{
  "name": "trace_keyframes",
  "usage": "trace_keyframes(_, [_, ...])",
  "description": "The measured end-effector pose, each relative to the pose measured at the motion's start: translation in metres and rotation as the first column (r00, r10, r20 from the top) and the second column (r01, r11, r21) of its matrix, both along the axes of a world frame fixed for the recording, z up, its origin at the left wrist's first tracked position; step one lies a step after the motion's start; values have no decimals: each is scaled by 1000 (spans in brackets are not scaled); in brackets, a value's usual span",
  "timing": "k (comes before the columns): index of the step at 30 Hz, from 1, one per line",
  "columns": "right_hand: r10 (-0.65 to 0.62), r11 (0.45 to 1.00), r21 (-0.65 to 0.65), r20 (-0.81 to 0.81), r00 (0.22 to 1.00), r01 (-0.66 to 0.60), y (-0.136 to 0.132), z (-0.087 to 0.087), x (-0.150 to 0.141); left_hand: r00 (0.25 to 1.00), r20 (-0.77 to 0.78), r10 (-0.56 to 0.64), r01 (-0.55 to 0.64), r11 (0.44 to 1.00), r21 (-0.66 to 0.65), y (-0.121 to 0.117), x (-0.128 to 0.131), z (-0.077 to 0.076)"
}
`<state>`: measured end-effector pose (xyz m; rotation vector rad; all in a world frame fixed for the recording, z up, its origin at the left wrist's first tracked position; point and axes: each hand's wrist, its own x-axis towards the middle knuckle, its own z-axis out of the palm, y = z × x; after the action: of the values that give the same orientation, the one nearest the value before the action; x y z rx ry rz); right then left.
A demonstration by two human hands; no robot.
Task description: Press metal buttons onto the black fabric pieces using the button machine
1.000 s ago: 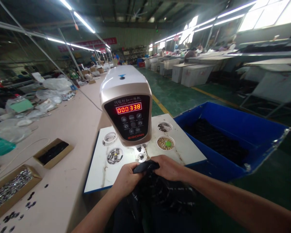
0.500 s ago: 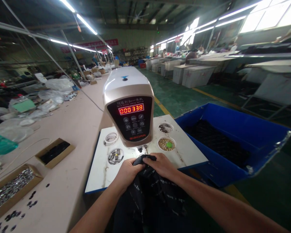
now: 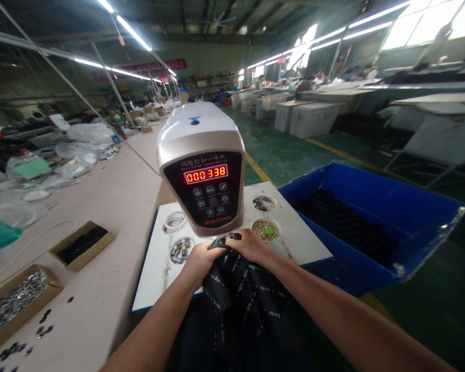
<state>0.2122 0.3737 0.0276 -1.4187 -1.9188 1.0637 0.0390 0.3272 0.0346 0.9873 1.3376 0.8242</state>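
My left hand [image 3: 199, 260] and my right hand [image 3: 249, 244] both pinch the folded edge of a black printed garment [image 3: 240, 294], holding it up under the head of a white and beige snap-button machine [image 3: 201, 165]. The machine's red display reads 000338. The garment hangs down between my forearms to my lap. The machine's white work plate [image 3: 158, 279] has round cups: one with gold snaps and a green piece [image 3: 266, 229], one with silver parts [image 3: 179, 249]. The press point under the head is hidden by my hands and the cloth.
A blue bin [image 3: 372, 206] with black garments stands at the right. On the long beige table [image 3: 112, 196] to the left are a cardboard box of black parts [image 3: 81, 245], a box of silver snaps [image 3: 13, 305] and loose buttons. Other workers sit far back.
Both hands have pushed the garment's edge forward and up, from the plate's front to right beneath the machine head. The counter still reads 000338.
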Motion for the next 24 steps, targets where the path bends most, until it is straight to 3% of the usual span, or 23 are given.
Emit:
trace_keyframes(16, [-26, 998, 55, 111, 994, 20, 7, -4, -4, 992, 112, 52, -38, 992, -119, 11, -8, -17])
trace_keyframes(24, [-54, 993, 113, 189, 980, 33, 4, -3, -2, 993, 109, 40, -28, 993, -113, 10, -8, -18])
